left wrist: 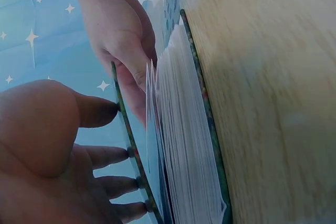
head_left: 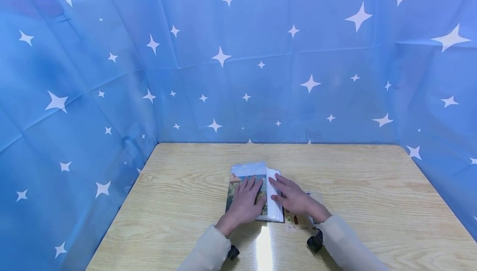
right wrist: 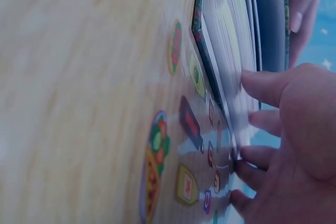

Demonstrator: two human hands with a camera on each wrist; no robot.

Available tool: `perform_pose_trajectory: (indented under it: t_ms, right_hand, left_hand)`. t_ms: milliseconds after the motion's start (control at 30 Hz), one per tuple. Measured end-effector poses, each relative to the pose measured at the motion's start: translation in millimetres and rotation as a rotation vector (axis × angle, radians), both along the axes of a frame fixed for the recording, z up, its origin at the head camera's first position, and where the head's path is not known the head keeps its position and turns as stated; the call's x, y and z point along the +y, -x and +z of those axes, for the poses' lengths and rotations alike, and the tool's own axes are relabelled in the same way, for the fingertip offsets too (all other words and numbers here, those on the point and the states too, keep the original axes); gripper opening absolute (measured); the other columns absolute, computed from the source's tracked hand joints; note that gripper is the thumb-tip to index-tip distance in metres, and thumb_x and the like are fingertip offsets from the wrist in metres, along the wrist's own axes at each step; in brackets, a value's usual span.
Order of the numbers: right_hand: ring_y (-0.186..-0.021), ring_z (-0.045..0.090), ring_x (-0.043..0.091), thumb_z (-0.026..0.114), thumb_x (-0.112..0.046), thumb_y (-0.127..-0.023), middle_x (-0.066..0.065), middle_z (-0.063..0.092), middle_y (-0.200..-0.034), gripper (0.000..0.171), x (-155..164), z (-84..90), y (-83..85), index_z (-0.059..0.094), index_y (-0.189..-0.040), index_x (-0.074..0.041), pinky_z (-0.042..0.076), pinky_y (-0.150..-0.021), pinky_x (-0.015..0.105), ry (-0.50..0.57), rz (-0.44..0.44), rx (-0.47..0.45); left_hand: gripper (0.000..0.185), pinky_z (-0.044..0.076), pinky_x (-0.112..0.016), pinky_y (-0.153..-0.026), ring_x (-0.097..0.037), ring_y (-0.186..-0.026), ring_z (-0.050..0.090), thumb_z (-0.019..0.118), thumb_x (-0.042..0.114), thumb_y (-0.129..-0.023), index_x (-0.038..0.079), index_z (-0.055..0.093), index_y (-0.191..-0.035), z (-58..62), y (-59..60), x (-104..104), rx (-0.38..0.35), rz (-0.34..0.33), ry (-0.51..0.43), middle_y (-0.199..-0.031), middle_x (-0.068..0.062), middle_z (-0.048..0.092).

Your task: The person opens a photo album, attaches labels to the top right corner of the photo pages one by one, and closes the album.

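Note:
A thick picture-cover book (head_left: pixel 247 169) lies in the middle of the wooden table (head_left: pixel 372 204). My left hand (head_left: pixel 246 198) rests flat on its front cover, fingers straight. In the left wrist view the cover (left wrist: pixel 127 129) stands a little raised off the page block (left wrist: pixel 186 145), with my left fingertips (left wrist: pixel 105 113) against it. My right hand (head_left: pixel 292 196) lies at the book's right side, fingers out over the white page edges (head_left: pixel 275 209). In the right wrist view my right fingertips (right wrist: pixel 254 82) touch the fanned pages (right wrist: pixel 226 40).
A clear sticker sheet (right wrist: pixel 184 129) with colourful stickers lies on the table just right of the book, partly under my right hand; it shows in the head view too (head_left: pixel 294 220). Blue star-patterned cloth (head_left: pixel 261 55) walls the table at the back and both sides.

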State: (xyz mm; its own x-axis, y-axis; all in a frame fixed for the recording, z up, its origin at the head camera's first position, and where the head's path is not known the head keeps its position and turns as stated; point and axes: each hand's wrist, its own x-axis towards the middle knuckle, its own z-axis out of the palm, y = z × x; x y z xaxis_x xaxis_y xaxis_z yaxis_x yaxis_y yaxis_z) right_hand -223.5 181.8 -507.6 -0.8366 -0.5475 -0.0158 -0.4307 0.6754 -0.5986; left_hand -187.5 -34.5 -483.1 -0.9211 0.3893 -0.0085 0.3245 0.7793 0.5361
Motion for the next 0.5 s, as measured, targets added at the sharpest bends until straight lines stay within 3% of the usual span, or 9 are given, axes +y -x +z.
perform_pose_trajectory:
  t_ms: [367,500]
  right_hand:
    - [-0.142,0.030,0.048,0.057,-0.026,-0.101,0.030,0.026,-0.157,0.059,1.2,-1.3,1.0,0.036,-0.152,-0.002,0.033,-0.109,0.064,0.024,-0.004,0.034]
    - [-0.141,0.031,0.048,0.058,-0.024,-0.101,0.031,0.027,-0.156,0.059,1.5,-2.0,2.3,0.037,-0.151,0.000,0.033,-0.109,0.063,0.034,-0.002,0.033]
  left_hand:
    - [0.055,0.013,-0.063,-0.118,-0.041,-0.149,0.017,0.047,0.036,-0.103,0.013,0.039,-0.153,1.8,-4.7,-0.9,0.001,-0.019,0.054,-0.161,-0.019,0.024]
    - [0.057,0.011,-0.061,-0.119,-0.039,-0.150,0.015,0.047,0.038,-0.103,0.015,0.037,-0.154,-0.5,-5.2,1.0,-0.007,-0.024,0.128,-0.162,-0.018,0.022]
